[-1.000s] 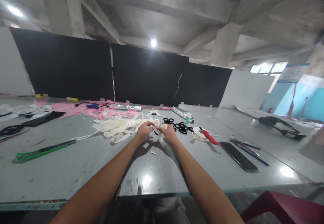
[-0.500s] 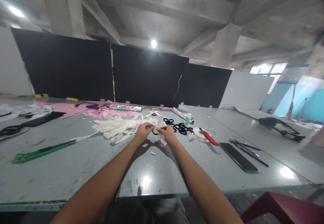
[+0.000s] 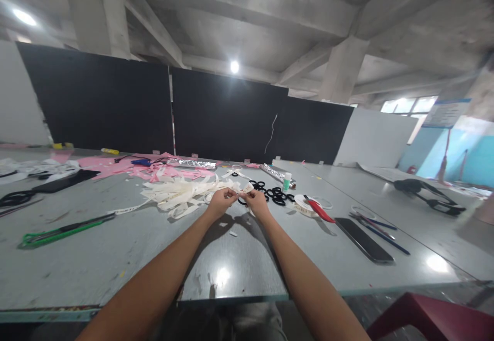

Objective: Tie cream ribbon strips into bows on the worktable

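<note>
The tail of the cream ribbon (image 3: 249, 189) shows less than a moment ago — drawn up, it seems. The left hand (image 3: 221, 202) and right hand (image 3: 257, 203) pinch it above the surface (image 3: 77, 269), near black rings (image 3: 276, 193).

A grey worktop (image 3: 96, 264) stretches back to a row of black panels (image 3: 231, 109), with a pale panel (image 3: 380, 132) at the right end and a white panel (image 3: 23, 94) at far left. Overhead is a bare concrete ceiling (image 3: 216, 37) with heavy beams (image 3: 270, 6). A round lamp (image 3: 234, 66) glows above the panels. At right, a bright window (image 3: 409, 105) sits near a blue-painted wall (image 3: 476, 161); a dark red seat (image 3: 443, 315) stands at lower right.
</note>
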`<state>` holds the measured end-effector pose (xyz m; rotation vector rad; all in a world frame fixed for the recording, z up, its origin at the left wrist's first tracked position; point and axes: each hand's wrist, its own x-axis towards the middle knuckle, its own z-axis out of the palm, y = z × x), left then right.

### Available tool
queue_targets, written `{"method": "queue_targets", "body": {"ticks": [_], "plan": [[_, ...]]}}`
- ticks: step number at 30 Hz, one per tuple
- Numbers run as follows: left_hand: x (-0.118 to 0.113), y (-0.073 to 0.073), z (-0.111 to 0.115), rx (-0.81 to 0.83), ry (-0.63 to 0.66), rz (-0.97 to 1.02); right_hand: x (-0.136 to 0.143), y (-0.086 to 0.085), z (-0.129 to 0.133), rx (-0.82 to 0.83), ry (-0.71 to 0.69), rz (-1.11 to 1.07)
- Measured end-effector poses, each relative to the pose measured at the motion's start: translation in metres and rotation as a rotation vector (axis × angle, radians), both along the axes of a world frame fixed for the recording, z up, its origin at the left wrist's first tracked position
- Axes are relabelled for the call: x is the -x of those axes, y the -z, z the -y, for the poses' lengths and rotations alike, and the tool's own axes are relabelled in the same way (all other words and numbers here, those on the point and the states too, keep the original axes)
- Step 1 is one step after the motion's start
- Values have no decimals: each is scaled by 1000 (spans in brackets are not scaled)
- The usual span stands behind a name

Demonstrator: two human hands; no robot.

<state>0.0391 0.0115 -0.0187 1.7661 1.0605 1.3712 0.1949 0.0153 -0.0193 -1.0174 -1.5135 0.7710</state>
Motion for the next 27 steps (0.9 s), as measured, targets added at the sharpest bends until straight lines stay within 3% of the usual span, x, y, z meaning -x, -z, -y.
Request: {"method": "queue_targets", "body": {"ticks": [4, 10, 18, 22, 27], "plan": [[-2, 1, -1, 41, 33, -17, 0, -1, 2, -11, -12, -19], [-1, 1, 4, -31, 63, -156, 0, -7, 6, 19, -23, -47], [-2, 6, 8, -57, -89, -139, -5, -10, 9, -39, 34, -34], [-5, 7, 15, -39, -120, -210, -12, -19, -22, 47, 115, -89], [-18, -2, 34, -101, -67, -330, -31, -40, -87, 61, 247, -75]]}}
